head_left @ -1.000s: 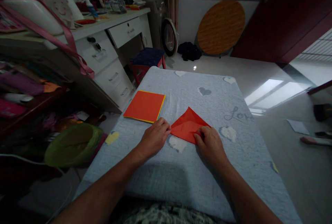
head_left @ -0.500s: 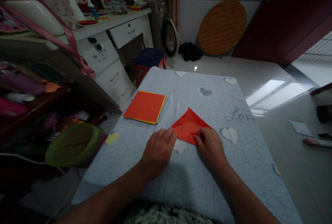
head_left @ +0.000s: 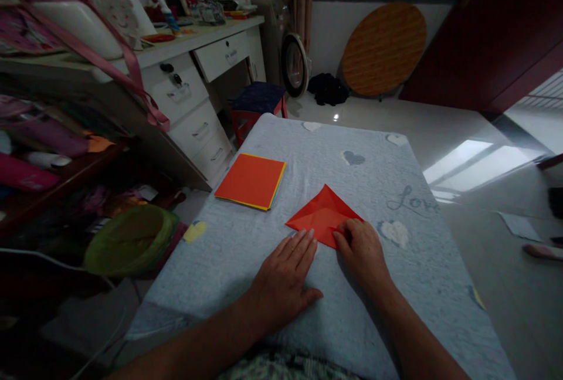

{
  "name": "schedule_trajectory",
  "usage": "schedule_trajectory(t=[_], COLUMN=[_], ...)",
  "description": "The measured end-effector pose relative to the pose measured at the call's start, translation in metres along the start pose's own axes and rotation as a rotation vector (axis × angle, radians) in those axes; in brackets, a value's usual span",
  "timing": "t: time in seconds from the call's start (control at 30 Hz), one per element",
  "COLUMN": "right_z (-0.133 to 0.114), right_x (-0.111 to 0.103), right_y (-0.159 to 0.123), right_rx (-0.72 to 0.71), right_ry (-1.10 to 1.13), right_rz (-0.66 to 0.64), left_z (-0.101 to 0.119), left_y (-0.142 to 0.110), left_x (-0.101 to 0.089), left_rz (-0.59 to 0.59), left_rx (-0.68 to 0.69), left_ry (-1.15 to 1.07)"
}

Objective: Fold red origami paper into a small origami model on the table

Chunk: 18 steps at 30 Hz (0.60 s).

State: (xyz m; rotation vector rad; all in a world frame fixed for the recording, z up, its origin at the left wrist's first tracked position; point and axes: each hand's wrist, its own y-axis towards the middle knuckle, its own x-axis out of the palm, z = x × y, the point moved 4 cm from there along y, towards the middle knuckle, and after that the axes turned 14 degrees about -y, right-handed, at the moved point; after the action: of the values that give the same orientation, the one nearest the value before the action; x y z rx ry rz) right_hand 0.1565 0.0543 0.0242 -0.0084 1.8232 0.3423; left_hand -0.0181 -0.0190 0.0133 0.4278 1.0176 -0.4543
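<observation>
Red kite-shaped paper (head_left: 322, 212), long axis left-right | far of our left hand (head_left: 284, 277), 4 fingers together | our right hand (head_left: 363, 251) clamps near-right edge

From the head, the view faces forward, down across the table (head_left: 316, 157).

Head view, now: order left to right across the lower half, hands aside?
Green container → orange-red-topped paper stack → folded red paper → "Love" lettering on the cloth → pale sheet on the floor.
</observation>
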Motion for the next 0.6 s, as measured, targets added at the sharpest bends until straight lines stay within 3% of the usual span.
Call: schedule_trajectory(t=[0.6], right_z=[0.0011], right_x=[0.0017], right_y=[-0.0004], right_rx=[0.003], right_ry=[-0.009], right_rz=[-0.021], left_z=[-0.0013], left_y=[-0.0038], left_x=[-0.0011], left_rz=[-0.005], left_rx=[-0.064], left_ry=[0.037])
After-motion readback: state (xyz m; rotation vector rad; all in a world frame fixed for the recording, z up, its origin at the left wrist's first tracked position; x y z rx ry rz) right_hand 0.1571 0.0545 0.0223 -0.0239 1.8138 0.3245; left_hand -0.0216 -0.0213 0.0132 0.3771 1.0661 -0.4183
